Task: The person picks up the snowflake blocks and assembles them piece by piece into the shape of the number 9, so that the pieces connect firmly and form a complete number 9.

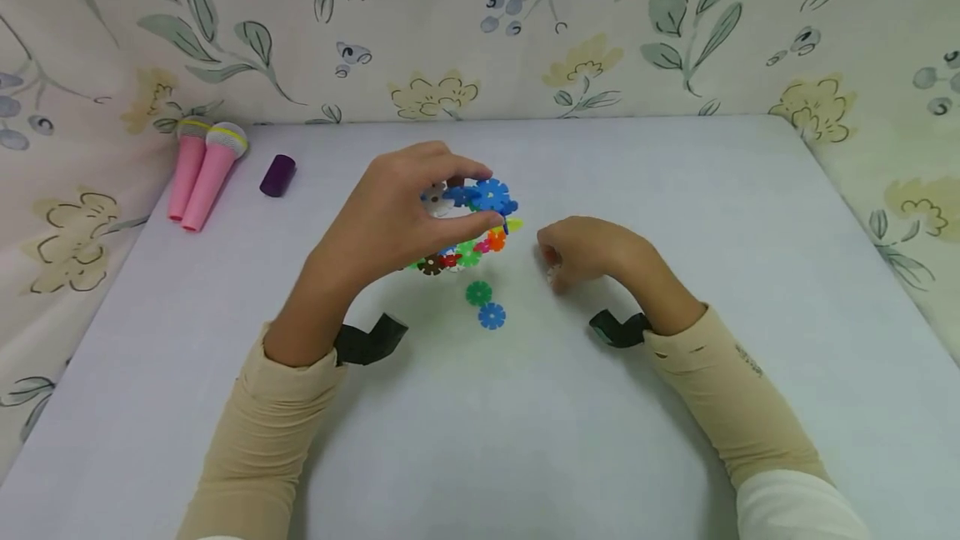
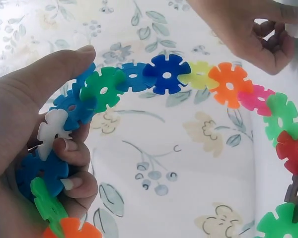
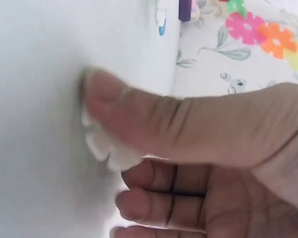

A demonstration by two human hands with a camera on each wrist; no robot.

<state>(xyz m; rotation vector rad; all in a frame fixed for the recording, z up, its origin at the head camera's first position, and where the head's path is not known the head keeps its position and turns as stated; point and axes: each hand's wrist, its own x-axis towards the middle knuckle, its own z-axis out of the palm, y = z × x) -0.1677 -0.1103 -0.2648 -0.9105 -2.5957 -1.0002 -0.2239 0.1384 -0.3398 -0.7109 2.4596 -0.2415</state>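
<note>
My left hand (image 1: 397, 215) holds a chain of interlocked plastic snowflake discs (image 1: 491, 194) above the table, thumb and fingers around its blue part. In the left wrist view the chain (image 2: 167, 74) curves in an arc of blue, green, yellow, orange, pink, red and brown discs, with a white disc (image 2: 55, 130) near the curled fingers. My right hand (image 1: 592, 252) is low at the tabletop, pinching a single white snowflake disc (image 3: 111, 151) under the thumb. Between the hands, a loose green disc (image 1: 478, 293) and a loose blue disc (image 1: 492, 316) lie side by side.
Two pink toy microphones (image 1: 210, 177) lie at the table's back left corner, with a dark purple cylinder (image 1: 278, 176) to their right. A floral cloth (image 1: 517, 48) hangs behind the white table (image 1: 510, 440). Black wrist mounts (image 1: 371, 340) stick out below both hands.
</note>
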